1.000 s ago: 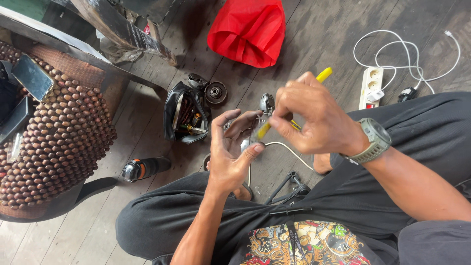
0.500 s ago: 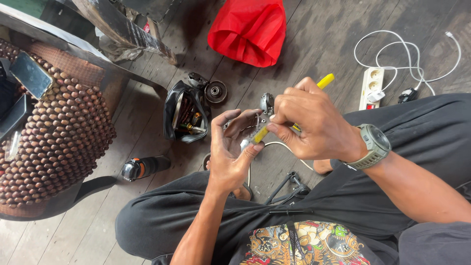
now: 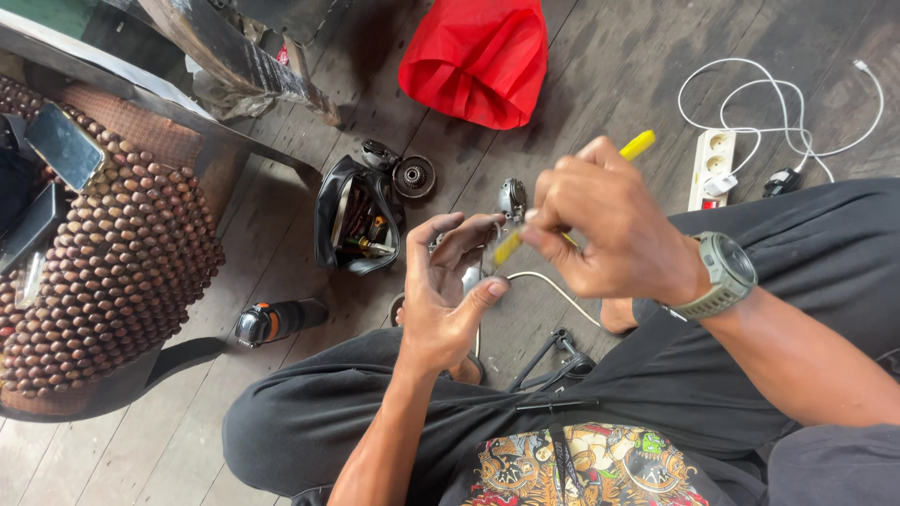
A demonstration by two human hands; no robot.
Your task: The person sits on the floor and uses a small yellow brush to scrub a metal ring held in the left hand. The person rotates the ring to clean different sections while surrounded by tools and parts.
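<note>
My left hand [image 3: 448,295] is raised over my lap, palm up, fingers curled around a small grey metal part [image 3: 511,199] with a thin white cable [image 3: 553,286] trailing from it. My right hand [image 3: 614,230], with a grey-green watch [image 3: 720,276] on the wrist, grips a yellow-handled tool [image 3: 637,145] and points its tip into the part between the left fingers. Most of the part is hidden by my fingers.
On the dark wooden floor lie an open black tool pouch [image 3: 356,220], a round metal piece [image 3: 413,176], a black and orange tool [image 3: 279,321], a red bag [image 3: 478,58] and a white power strip [image 3: 712,167] with white cables. A chair with a wooden-bead cover [image 3: 103,272] stands left, phones on it.
My right hand has shifted slightly, tilting the yellow tool while its tip stays at the part. My left hand holds nearly the same place.
</note>
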